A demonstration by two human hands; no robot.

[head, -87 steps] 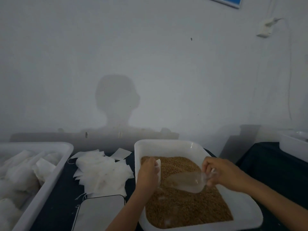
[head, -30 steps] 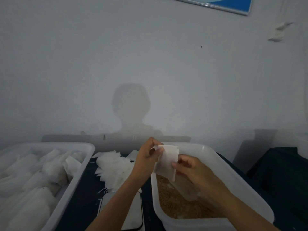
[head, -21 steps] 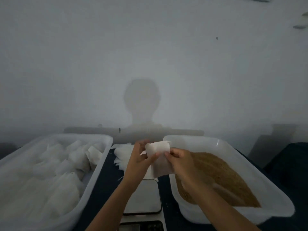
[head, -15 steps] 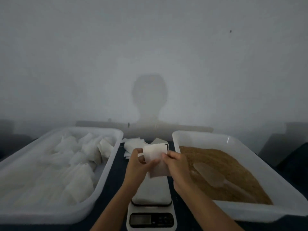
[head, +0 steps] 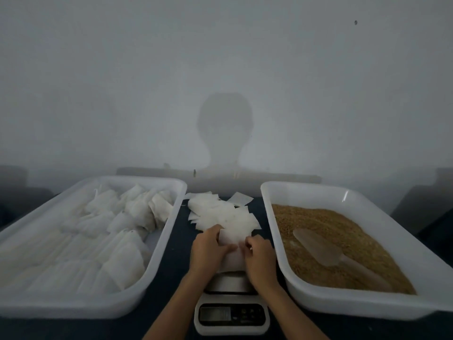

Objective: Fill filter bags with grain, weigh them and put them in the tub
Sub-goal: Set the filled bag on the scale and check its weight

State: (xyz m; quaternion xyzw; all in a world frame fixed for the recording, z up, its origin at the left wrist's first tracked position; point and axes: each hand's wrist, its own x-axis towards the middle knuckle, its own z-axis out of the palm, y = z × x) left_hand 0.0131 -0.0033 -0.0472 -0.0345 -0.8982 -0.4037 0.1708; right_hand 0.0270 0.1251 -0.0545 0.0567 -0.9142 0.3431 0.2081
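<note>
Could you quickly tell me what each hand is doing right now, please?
Left hand: holding the small white paper filter bag over the grey digital scale.
Right hand: pinching the same bag.

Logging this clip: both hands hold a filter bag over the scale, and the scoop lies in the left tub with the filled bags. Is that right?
Not quite. The head view shows the scoop lying on the grain in the right tub, not the left tub. The rest holds: the left hand and right hand hold a filter bag over the scale.
</note>
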